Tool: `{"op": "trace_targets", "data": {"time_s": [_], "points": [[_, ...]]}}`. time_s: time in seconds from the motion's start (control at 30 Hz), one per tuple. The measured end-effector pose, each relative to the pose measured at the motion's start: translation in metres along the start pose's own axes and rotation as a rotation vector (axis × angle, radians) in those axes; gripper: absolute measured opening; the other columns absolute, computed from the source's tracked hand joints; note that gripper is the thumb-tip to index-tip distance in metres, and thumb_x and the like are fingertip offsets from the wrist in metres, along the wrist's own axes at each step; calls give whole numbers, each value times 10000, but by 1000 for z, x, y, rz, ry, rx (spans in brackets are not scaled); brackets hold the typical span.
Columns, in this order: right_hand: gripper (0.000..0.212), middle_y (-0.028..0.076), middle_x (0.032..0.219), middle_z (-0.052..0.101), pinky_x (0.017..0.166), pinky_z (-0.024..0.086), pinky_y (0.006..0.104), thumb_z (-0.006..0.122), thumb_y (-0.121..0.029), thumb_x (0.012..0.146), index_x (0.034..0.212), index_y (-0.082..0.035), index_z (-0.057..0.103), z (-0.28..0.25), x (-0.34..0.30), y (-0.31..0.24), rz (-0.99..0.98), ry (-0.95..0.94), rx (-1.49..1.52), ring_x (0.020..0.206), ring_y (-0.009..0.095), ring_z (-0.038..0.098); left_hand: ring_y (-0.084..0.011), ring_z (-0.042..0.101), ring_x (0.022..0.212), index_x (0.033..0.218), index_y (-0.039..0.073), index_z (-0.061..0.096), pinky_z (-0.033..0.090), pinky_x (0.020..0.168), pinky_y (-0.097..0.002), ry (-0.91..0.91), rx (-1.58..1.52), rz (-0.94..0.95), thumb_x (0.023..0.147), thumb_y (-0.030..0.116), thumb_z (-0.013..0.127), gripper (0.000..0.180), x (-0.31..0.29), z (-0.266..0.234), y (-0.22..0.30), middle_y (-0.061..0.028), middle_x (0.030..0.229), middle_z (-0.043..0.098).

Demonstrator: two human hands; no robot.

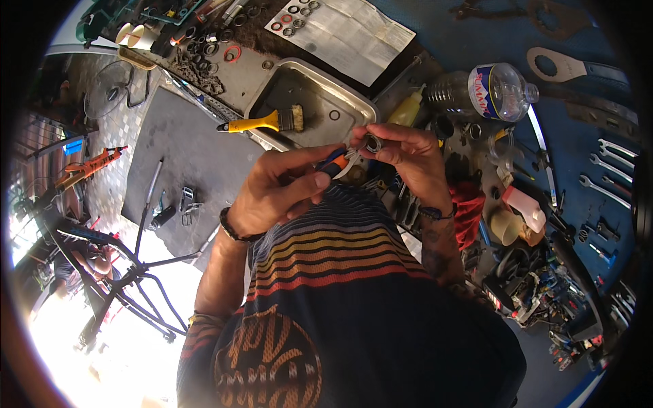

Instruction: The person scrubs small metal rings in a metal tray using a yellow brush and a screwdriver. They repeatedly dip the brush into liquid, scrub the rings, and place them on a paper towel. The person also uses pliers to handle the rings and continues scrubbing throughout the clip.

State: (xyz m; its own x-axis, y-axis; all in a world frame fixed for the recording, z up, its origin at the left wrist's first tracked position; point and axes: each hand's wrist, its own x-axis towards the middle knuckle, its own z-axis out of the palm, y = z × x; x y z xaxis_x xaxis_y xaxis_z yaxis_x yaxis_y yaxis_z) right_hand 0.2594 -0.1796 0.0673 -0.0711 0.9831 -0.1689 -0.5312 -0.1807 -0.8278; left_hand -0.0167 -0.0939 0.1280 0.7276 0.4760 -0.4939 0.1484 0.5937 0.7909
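Observation:
My left hand (282, 183) is closed around a small pliers-like tool (333, 165) with an orange and dark blue handle. The tool's tip points right, up against a small round metal ring (373, 143) that looks like a bearing. That ring is pinched between the thumb and fingers of my right hand (413, 155). Both hands are together in front of my chest, just nearer than a metal tray (364, 102). In the tray lie a brush (269, 121) with a yellow handle, its handle reaching over the left rim, and a small dark ring (334, 115).
Beyond the tray lies a paper sheet (354, 41) with several rings on it. A clear plastic bottle (490, 93) and a yellow squeeze bottle (407, 109) lie to the right. Wrenches (609, 170) hang on a blue board. A bicycle frame (129, 272) stands at left.

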Motion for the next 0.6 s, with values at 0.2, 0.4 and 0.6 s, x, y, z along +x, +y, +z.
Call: {"op": "trace_targets", "data": {"time_s": [0.2,0.4,0.6], "points": [[450,238,1353,772,1061,671,469,784,73,953,1389,-37,762,-3,2,1,-47,-6,-119,1260,353,763,-15,492,538,1576,2,625,340,475,-205,51,151,121,1086,122,722,513,-1,0,-12,-5,806,663],[466,234,1362,770,1054,671,466,792,71,946,1398,-37,756,-2,3,10,-94,-4,-137,1255,347,766,-43,437,594,1489,-14,701,327,564,-264,103,26,61,1037,117,773,476,-3,8,-3,47,673,540],[459,264,1347,767,1057,662,460,803,89,918,1369,22,748,2,5,22,-137,72,-81,1240,344,770,-83,668,894,1551,-11,647,516,832,-248,198,389,273,1006,8,784,562,0,11,-30,-81,1079,769]]}}
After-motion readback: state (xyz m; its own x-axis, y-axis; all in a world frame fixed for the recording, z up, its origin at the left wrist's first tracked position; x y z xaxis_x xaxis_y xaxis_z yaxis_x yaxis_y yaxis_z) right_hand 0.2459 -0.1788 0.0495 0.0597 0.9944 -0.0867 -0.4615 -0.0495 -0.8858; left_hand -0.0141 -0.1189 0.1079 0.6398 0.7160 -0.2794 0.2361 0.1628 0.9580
